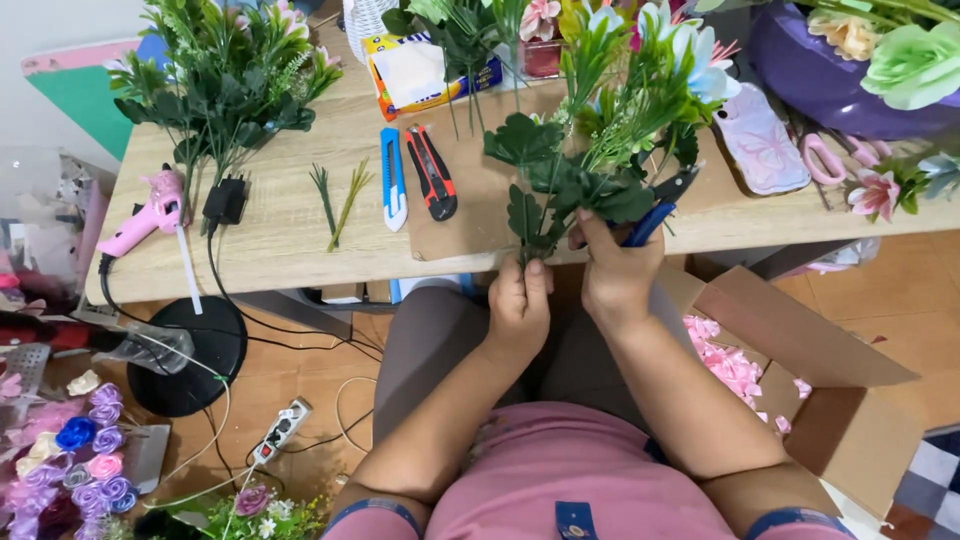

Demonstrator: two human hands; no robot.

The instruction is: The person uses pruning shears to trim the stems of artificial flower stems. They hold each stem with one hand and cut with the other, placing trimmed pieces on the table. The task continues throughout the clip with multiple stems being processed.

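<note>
We are pinching the artificial flower bunch [590, 150] by its stem base, left hand [518, 305] closed low, right hand [615, 275] gripping it alongside blue-handled cutters [655, 208], over the wooden table [290, 215] edge near two utility knives [415, 175].

Above the wooden table [300, 215] edge, the left hand [518, 305] pinches the stems of an artificial flower bunch [600, 130] while the right hand [615, 270] grips its leaves along with blue-handled cutters [655, 210]; two utility knives [415, 175] lie nearby
</note>
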